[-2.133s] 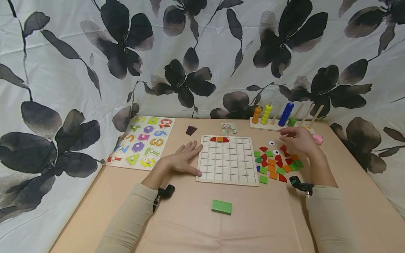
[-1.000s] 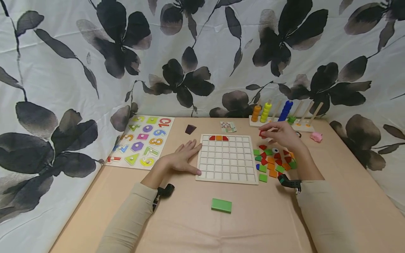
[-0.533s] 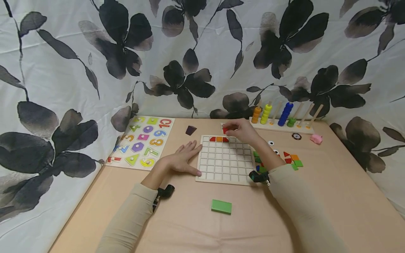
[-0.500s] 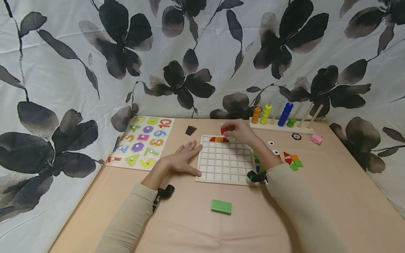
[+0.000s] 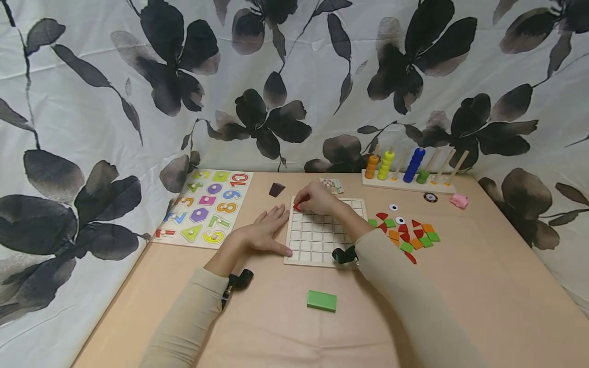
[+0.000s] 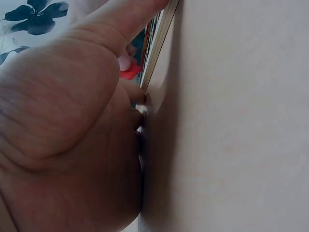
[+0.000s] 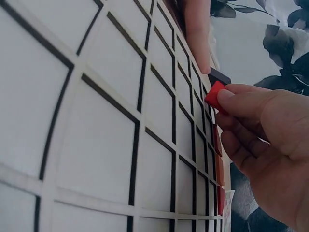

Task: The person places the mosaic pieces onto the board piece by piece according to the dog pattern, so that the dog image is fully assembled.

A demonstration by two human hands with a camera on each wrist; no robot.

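Note:
My right hand (image 5: 317, 199) pinches a small red tile (image 7: 215, 96) between thumb and fingers at the upper left corner of a white grid board (image 5: 317, 248). Seen from the right wrist, two red tiles and an orange tile (image 7: 219, 169) sit in the board's far row; in the head view the right hand covers them. The left hand (image 5: 262, 232) lies with fingers extended along the board's left side, its thumb touching the lower left edge. A heap of red, green and orange tiles (image 5: 405, 236) lies to the right of the board, partly behind the right forearm.
A number puzzle board (image 5: 202, 207) lies at the left. At the back right stands a peg stacker with coloured beads (image 5: 409, 181), near a pink object (image 5: 459, 201) and a dark ring (image 5: 430, 197). A green block (image 5: 321, 301) lies in front; a picture card (image 5: 332, 185) and dark piece (image 5: 276, 189) lie behind.
The right hand has picked a red tile from the right-hand heap and carried it left across the board's top row to the upper left corner. The left hand has stayed put.

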